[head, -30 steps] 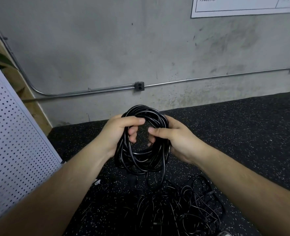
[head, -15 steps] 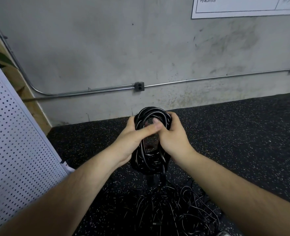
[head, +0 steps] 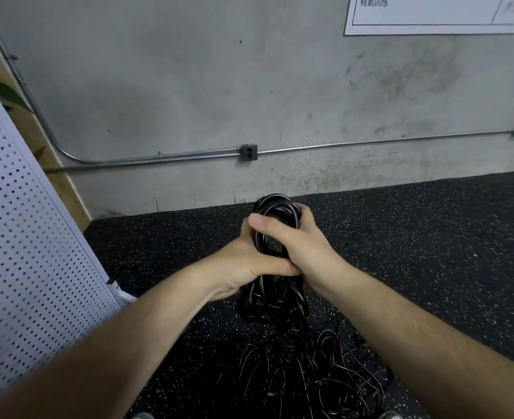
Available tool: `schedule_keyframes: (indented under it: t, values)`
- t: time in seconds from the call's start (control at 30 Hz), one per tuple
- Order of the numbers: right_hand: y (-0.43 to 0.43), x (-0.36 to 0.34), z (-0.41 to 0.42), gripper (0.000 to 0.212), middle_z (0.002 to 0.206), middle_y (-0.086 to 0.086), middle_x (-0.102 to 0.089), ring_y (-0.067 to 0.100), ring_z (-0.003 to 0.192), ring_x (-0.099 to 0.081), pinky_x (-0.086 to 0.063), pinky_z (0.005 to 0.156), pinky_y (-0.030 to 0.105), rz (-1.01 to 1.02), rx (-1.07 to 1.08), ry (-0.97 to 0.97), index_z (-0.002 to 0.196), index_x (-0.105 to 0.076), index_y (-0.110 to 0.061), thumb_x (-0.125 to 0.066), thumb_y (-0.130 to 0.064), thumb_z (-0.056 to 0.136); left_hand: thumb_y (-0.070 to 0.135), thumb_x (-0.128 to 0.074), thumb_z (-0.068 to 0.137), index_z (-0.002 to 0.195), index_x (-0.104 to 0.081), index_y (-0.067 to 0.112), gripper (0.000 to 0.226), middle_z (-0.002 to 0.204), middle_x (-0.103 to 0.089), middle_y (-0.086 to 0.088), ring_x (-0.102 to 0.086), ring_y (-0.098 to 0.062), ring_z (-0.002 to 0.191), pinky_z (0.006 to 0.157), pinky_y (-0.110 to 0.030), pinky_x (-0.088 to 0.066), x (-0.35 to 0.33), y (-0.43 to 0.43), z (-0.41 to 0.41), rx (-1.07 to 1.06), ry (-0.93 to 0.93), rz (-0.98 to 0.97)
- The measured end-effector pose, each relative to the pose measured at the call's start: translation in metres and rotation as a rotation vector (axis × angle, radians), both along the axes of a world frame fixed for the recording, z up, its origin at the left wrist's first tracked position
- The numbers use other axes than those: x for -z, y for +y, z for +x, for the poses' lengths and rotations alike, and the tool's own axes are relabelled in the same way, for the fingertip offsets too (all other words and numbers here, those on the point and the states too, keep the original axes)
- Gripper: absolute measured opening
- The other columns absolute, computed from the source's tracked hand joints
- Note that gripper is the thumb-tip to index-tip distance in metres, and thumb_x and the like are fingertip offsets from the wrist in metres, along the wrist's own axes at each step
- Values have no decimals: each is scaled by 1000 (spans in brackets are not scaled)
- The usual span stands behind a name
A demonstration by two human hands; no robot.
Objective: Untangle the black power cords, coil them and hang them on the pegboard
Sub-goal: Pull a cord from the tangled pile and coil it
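To the left of the fingers (head: pixel 264 223) stands the white pegboard (head: pixel 23 237), a slanted barrier with bare speckled floor (head: pixel 165 237) between. Beyond them, the concrete wall (head: pixel 189 86) and its conduit (head: pixel 159 158) close things off. To the right is open floor. Below, the gripped coil (head: pixel 270 300) hangs over a loose cord tangle (head: pixel 304 367).

Layout: coil (head: pixel 275 204) sitting between left hand (head: pixel 246 261) and right hand (head: pixel 305 246).
Loose cords (head: pixel 310 376) are lying on the floor (head: pixel 431 237) below it; pegboard (head: pixel 23 237) is standing at left, wall (head: pixel 189 86) behind.

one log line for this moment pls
stage: coiling | left hand: grips coil | right hand: grips coil | loose cords: tangled on floor | pegboard: at left
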State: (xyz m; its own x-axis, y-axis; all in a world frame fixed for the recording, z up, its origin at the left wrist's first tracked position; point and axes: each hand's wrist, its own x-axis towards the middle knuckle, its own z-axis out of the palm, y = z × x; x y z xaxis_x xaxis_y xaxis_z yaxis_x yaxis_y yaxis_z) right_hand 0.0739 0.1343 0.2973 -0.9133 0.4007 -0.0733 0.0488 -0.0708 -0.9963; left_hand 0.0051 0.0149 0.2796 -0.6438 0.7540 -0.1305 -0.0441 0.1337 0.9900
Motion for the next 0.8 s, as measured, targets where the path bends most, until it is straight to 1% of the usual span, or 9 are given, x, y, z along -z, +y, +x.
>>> schedule_keyframes:
  t: [0.07,0.13,0.23,0.3,0.37,0.47,0.6,0.7,0.8]
  values:
    - [-1,2,-1,97,112,-4,-69,11,101,-69,-55,92,31,121,20,-81,130,-45,-23,-97,-51,53,-8,-82,72,128,-61,6,61,110,-76,-14,-73,-27,105,95,-43,-59,5,4,6,17,77,-13]
    - [-4,4,-1,92,108,-4,-68,9,95,-68,-53,80,23,152,79,-111,124,-47,-19,-99,-47,52,-14,-74,73,113,-70,12,47,104,-76,-9,-73,-22,101,91,-37,-60,7,9,9,-14,167,-37]
    - [-4,6,-4,52,91,1,-77,16,83,-75,-57,71,25,25,125,-73,104,-67,-15,-95,-33,64,0,-75,65,127,-59,9,64,108,-74,-9,-74,-17,98,79,-28,-60,9,17,9,-46,241,-88]
    - [-5,8,-5,31,83,3,-78,17,79,-76,-59,69,28,-72,130,-15,93,-74,-11,-91,-21,69,-1,-73,72,122,-61,8,52,107,-73,-11,-73,-18,98,78,-24,-59,8,19,10,-29,286,-115]
    - [-5,10,-6,25,78,3,-76,17,75,-76,-58,66,29,-149,155,25,90,-73,-8,-87,-11,70,-7,-71,77,118,-60,12,46,116,-63,-11,-69,-14,98,78,-23,-59,7,21,13,-68,320,-111]
    - [-5,8,-9,20,76,6,-72,20,73,-73,-60,66,32,-235,170,69,89,-71,-7,-80,-1,72,-12,-72,68,129,-36,23,79,111,-63,-8,-72,-14,96,78,-32,-62,7,22,13,-189,217,16]
    - [-2,4,-10,23,79,8,-72,20,72,-72,-60,66,32,-283,151,89,98,-72,-3,-75,0,75,-19,-66,70,144,-30,38,100,115,-70,-6,-74,-13,100,82,-36,-61,5,19,11,-171,76,130]
    - [-3,3,-14,21,82,10,-71,23,78,-72,-59,68,33,-227,114,83,96,-69,0,-73,0,76,-5,-68,68,132,-35,33,82,114,-64,-2,-72,-8,94,81,-28,-60,1,17,18,-148,152,87]
    - [-7,0,-17,11,82,13,-69,23,79,-71,-57,68,32,-174,45,134,91,-68,-1,-68,3,80,-11,-60,85,113,-45,36,56,136,-35,3,-62,1,92,77,-10,-52,-12,14,24,-66,336,-55]
